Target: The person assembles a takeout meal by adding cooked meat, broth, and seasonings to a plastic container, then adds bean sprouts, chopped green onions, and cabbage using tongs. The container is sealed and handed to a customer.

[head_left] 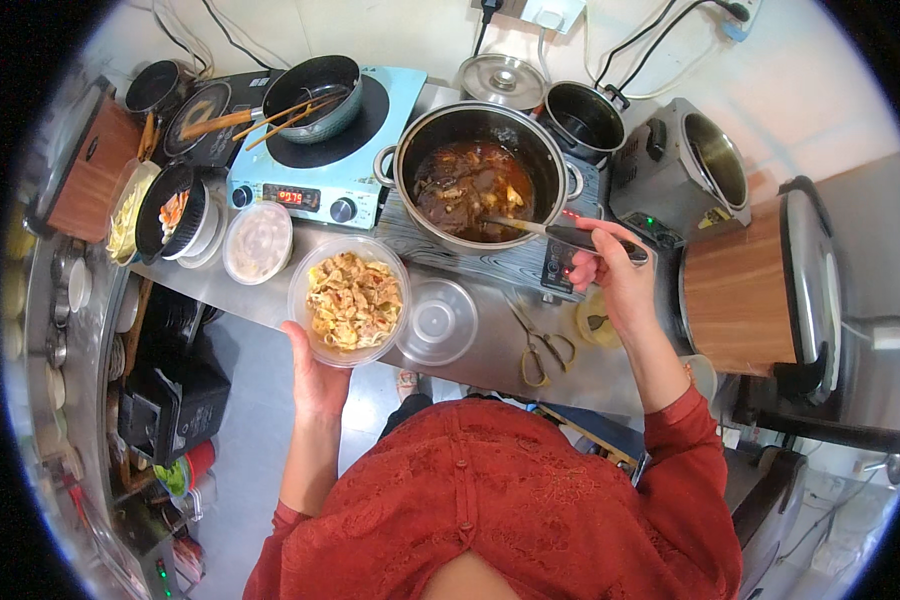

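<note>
My left hand (320,372) is closed around the lower side of a clear round plastic bowl (400,327), its thumb at the rim. Inside are noodles (355,300) topped with pale chopped food. My right hand (618,270) grips the black handle of a ladle (570,235), whose far end dips into a large two-handled pot (407,150). Dark reddish-brown broth (475,190) with chunks fills part of that pot; the ladle's bowl is hidden in it. The pot stands on a grey wood-patterned cooker (440,250).
Beside the bowl lies a clear plastic lid (437,322), with scissors (537,348) to its right. A wok (315,95) with chopsticks (288,120) across it sits on a blue induction cooker (255,175). A small black pot (583,115) and a metal fryer (660,180) stand to the right.
</note>
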Demonstrator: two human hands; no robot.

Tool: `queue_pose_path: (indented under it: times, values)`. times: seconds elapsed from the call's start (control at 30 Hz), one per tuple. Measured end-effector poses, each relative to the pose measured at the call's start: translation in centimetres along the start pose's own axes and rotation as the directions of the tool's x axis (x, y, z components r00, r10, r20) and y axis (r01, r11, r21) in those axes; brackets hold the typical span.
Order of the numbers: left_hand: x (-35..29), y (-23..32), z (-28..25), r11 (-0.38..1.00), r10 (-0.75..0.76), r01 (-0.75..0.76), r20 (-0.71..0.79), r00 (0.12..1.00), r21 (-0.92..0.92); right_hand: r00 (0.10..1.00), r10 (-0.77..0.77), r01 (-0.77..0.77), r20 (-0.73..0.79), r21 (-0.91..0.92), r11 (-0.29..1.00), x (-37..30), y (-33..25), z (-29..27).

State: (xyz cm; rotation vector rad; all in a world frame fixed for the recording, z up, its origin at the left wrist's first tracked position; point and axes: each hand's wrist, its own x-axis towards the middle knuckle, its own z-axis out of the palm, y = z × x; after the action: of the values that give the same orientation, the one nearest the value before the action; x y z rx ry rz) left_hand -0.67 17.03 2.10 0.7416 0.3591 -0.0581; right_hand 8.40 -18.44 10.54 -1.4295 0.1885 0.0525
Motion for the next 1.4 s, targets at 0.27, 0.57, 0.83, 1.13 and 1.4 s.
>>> queue_pose_path:
  times: [0.27, 0.57, 0.83, 1.13, 1.4]
  values:
    - [1.5, -0.1, 0.6, 0.999, -0.042, 0.042, 0.05, 0.998, -0.004, 0.995, -0.068, 0.064, -0.072, -0.056, 0.996, -0.7, -2.0, -0.5]
    - [2.5, -0.9, 0.3, 0.996, -0.073, 0.075, 0.034, 0.997, -0.046, 0.985, -0.146, 0.123, -0.094, -0.215, 0.969, -1.9, -3.8, -0.8]
    - [3.8, -2.2, -0.1, 0.999, -0.024, 0.027, 0.06, 0.998, -0.035, 0.977, -0.162, 0.149, -0.139, -0.097, 0.984, -3.6, -4.9, -1.3]
    - [3.9, -1.9, 0.3, 0.997, 0.009, -0.004, 0.069, 0.998, -0.082, 0.98, -0.189, 0.192, 0.055, -0.067, 0.979, -7.6, -6.4, 1.0]
    - [3.4, -1.2, 1.0, 0.998, 0.062, -0.061, 0.074, 0.995, -0.018, 0.954, -0.193, 0.222, 0.229, -0.105, 0.969, -9.6, -5.1, 4.7]
